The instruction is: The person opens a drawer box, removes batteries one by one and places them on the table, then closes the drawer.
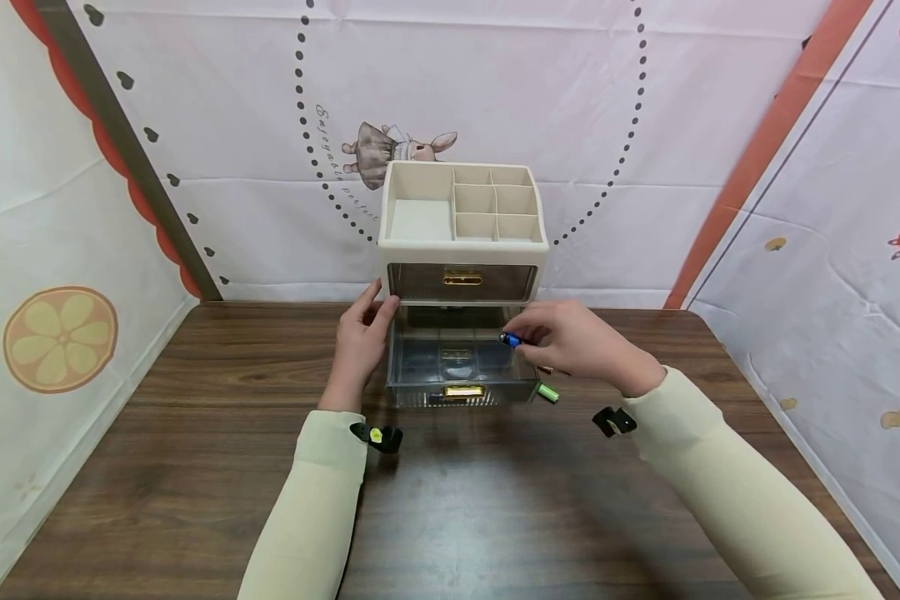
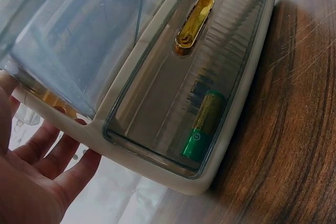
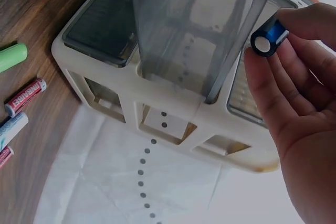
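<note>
A cream desk organizer [image 1: 462,247] has its clear middle drawer [image 1: 420,392] pulled out. My left hand [image 1: 362,342] rests along the organizer's left side, fingertips touching the cream frame and thumb near its front edge. Between thumb and fingers, my right hand [image 1: 581,346] pinches a small blue battery [image 1: 510,339] over the right part of the open drawer. The battery's pale round end faces the camera in the right wrist view. Through the bottom drawer's front, a green and gold battery [image 2: 203,127] shows in the left wrist view.
A green battery [image 1: 547,392] lies on the wooden table right of the organizer. Red batteries [image 3: 25,97] and a white-blue battery [image 3: 11,129] lie near it. Open compartments [image 1: 495,200] top the organizer. A printed cloth [image 1: 495,83] hangs behind.
</note>
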A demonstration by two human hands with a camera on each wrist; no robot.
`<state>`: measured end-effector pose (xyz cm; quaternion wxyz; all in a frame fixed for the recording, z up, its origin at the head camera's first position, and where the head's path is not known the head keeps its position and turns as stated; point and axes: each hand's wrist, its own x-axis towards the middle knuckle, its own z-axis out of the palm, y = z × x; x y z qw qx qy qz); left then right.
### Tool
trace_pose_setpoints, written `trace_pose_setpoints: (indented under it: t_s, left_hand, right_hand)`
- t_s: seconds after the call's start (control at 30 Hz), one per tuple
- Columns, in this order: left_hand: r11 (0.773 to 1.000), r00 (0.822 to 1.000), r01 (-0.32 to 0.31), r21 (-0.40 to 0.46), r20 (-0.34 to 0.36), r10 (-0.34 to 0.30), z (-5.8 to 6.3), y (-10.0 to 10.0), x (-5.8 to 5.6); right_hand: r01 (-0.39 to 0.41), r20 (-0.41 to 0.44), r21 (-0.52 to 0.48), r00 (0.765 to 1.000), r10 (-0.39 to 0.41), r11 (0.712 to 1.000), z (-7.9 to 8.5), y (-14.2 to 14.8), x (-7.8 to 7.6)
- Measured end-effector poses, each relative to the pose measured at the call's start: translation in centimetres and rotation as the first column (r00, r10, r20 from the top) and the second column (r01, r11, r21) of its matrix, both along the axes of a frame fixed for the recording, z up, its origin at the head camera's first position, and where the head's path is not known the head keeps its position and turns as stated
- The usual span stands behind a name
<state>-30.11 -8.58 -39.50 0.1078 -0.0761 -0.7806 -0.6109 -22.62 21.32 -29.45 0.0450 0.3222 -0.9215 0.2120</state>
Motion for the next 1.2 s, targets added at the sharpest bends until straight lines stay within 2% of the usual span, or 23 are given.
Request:
trace_pose_setpoints:
  t_s: [0.23, 0.6, 0.77, 0.97, 1.2]
  left_hand:
    - [1.0, 1.0, -0.001, -0.002, -0.004, 0.001, 0.0, 0.0, 0.0]
    - [1.0, 1.0, -0.004, -0.009, -0.01, 0.004, -0.1, 0.0, -0.2]
    - [1.0, 1.0, 0.0, -0.006, -0.01, 0.0, 0.0, 0.0, -0.1]
    - [1.0, 1.0, -0.003, -0.01, -0.003, 0.003, 0.0, 0.0, 0.0]
    - [1.0, 1.0, -0.004, -0.016, -0.009, 0.003, 0.0, 0.0, 0.0]
  right_hand:
    - [0.075, 0.063, -0.073, 0.996, -0.07, 0.995, -0.2, 1.5, 0.5]
    - [0.132, 0.062, -0.129, 0.99, -0.125, 0.983, -1.3, 3.6, 0.6]
    - [0.171, 0.091, -0.161, 0.983, -0.158, 0.972, -2.0, 4.5, 0.5]
    - [0.242, 0.151, -0.156, 0.964, -0.219, 0.958, -2.9, 5.4, 0.4]
    - [0.318, 0.229, -0.126, 0.931, -0.285, 0.94, -4.4, 6.2, 0.3]
